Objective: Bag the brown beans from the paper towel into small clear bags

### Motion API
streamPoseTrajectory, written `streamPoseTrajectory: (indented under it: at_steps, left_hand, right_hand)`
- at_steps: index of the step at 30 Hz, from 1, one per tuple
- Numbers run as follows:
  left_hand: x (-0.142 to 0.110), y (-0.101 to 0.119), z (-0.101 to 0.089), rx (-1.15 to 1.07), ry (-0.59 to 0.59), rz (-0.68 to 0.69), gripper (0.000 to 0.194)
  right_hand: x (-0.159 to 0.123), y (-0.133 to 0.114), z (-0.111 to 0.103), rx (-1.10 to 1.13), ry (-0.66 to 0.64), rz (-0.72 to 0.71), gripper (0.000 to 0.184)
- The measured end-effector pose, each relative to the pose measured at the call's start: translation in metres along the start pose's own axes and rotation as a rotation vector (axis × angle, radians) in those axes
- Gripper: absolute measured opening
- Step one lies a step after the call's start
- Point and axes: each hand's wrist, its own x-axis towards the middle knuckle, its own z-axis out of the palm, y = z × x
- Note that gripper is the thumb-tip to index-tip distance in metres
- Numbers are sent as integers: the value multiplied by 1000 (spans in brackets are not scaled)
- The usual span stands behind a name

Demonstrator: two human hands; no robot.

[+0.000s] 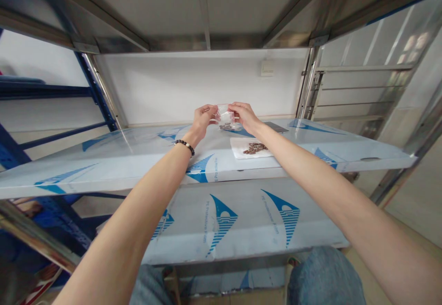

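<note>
A small clear plastic bag [225,114] is stretched between my two hands above the film-covered bench top [145,151]. My left hand [206,117], with a beaded bracelet [184,146] at the wrist, pinches the bag's left side. On its right edge my right hand [242,114] is closed. Some small dark metallic pieces [226,126] show just below the bag; whether they lie inside it or on the bench I cannot tell. Nearer to me, a pile of similar brown pieces [254,148] rests on a white cloth or paper [239,150], partly hidden by my right forearm.
A flat dark grey object [276,127] lies behind my right forearm. Overhead hangs a metal panel with ribs [172,10]. Metal posts [308,82] stand at both rear corners, before a white wall with a switch plate [267,68]. Blue racking [93,84] is at left.
</note>
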Motion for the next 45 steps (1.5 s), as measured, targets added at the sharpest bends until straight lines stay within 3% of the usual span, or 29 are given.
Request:
streamPoseTrajectory:
  at_steps: [9,15,24,35,45]
  left_hand:
    - [4,1,-1,-56,-35,7,21]
    - [6,0,0,-66,-35,6,19]
    - [6,-3,-1,-64,-140,-11,18]
    - [3,4,3,-54,-48,-55,24]
    - [4,4,3,-30,-119,-44,22]
  right_hand:
    - [3,0,0,81,-9,-18,32]
    - [4,1,-1,20,0,-27,34]
    - [2,-1,-3,68,-46,4,32]
    - [-2,-4,-1,17,-79,12,35]
    - [3,0,-3,110,-74,31,32]
